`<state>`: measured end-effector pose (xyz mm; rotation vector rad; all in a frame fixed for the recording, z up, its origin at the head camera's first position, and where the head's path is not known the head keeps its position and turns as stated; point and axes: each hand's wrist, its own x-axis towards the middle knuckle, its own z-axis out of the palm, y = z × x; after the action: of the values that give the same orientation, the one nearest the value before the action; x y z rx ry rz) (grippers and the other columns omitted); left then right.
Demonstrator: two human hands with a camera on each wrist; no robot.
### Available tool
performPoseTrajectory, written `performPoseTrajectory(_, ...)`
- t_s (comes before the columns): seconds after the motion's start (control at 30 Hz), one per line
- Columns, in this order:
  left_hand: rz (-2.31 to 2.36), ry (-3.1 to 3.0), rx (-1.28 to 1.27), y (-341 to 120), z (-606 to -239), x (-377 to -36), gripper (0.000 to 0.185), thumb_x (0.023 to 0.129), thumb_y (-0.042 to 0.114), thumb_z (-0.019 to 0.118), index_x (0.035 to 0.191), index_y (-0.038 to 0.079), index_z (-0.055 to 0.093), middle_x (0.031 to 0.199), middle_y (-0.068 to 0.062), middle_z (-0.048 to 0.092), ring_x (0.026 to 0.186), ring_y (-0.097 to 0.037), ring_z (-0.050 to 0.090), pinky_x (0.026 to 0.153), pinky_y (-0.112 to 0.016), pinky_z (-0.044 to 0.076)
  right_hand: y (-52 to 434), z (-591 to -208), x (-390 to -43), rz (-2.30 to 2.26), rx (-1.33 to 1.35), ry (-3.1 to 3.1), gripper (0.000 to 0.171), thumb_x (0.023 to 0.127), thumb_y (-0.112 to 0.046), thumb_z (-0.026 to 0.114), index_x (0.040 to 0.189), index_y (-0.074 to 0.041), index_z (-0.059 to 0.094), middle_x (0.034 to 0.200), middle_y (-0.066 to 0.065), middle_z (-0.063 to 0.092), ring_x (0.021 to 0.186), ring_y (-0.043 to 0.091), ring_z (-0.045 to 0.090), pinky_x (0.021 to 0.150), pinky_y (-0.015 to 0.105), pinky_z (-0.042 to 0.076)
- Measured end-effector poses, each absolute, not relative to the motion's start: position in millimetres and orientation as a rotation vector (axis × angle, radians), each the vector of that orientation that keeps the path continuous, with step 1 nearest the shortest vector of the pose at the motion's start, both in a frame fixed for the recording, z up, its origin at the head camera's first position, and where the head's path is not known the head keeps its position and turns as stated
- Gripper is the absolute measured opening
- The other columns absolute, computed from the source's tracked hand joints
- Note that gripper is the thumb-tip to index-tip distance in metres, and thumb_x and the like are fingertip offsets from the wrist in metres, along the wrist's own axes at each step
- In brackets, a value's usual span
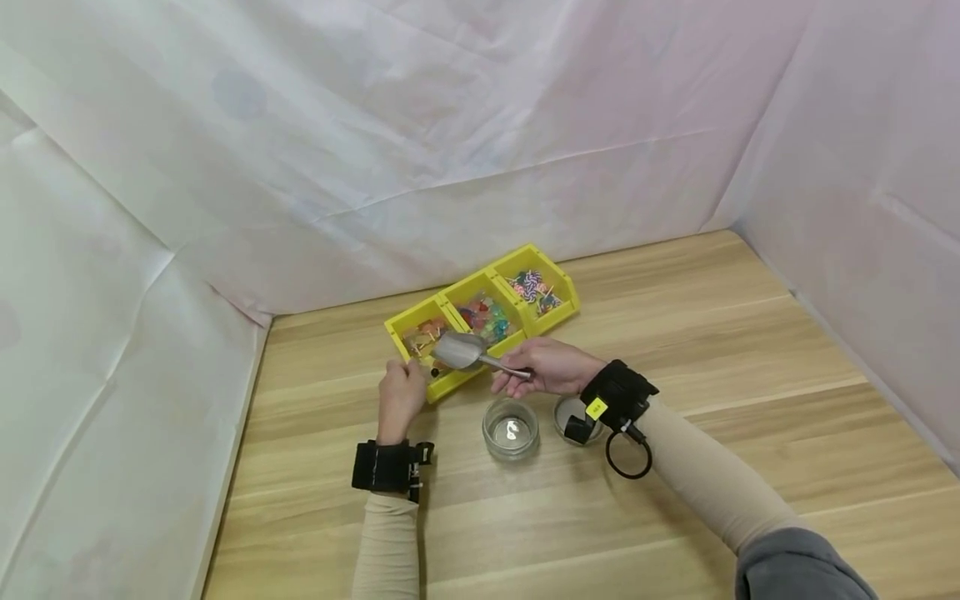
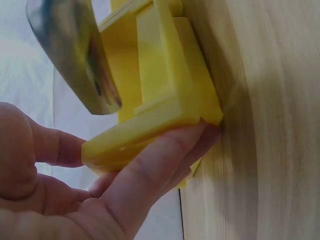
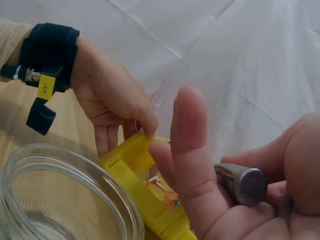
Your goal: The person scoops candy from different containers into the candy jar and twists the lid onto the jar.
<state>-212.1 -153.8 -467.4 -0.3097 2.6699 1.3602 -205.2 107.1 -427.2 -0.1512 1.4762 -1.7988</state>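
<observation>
My right hand (image 1: 551, 365) holds a metal scoop (image 1: 459, 351) by its handle. The scoop's bowl is over the left compartment of a yellow three-part bin (image 1: 447, 383), partly covering the candies there. With thumb and fingers, my left hand (image 1: 400, 398) grips the bin's left end, as the left wrist view shows at the yellow wall (image 2: 150, 125). Wrapped candies (image 1: 427, 332) lie in the left compartment, colourful ones (image 1: 486, 317) in the middle, and swirl lollipops (image 1: 530, 286) in the right. Whether the scoop carries anything I cannot tell.
In front of the bin stands an uncovered glass jar (image 1: 510, 454). A round clear lid (image 1: 558, 412) lies to its right, partly under my right wrist. White cloth (image 1: 450, 125) hangs behind the wooden table (image 1: 315, 400) and along both sides.
</observation>
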Motion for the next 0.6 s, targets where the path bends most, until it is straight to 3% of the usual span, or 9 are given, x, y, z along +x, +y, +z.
performPoseTrajectory(0.33, 1.376, 2.545, -0.330, -158.0, -456.2, -208.6, 0.036, 0.103, 0.033, 0.032, 0.112, 0.002, 0.047, 0.099, -0.015, 0.052, 0.086, -0.026, 0.052, 0.063, -0.028, 0.044, 95.1, -419.0, -202.7, -1.782, -0.121, 1.479, 0.039, 0.108, -0.010, 0.035, 0.134, 0.018, 0.042, 0.098, 0.019, 0.069, 0.076, 0.013, 0.067, 0.071, 0.021, 0.061)
performPoseTrajectory(0.47, 1.392, 2.519, -0.314, -159.3, -454.9, -208.7, 0.034, 0.104, 0.034, 0.032, 0.107, 0.003, 0.047, 0.096, -0.014, 0.052, 0.083, -0.025, 0.053, 0.062, -0.028, 0.044, 87.9, -417.0, -202.8, -1.756, -0.095, 1.495, 0.045, 0.108, -0.011, 0.034, 0.146, 0.013, 0.030, 0.098, 0.018, 0.068, 0.076, 0.014, 0.067, 0.071, 0.022, 0.061)
performPoseTrajectory(0.6, 1.422, 2.492, -0.304, -159.3, -455.0, -208.6, 0.032, 0.105, 0.033, 0.032, 0.104, 0.005, 0.045, 0.094, -0.014, 0.051, 0.079, -0.024, 0.053, 0.061, -0.028, 0.045, 80.5, -414.7, -203.0, -1.737, -0.053, 1.533, 0.041, 0.107, -0.011, 0.036, 0.145, 0.004, 0.032, 0.097, 0.018, 0.069, 0.071, 0.015, 0.065, 0.067, 0.024, 0.061)
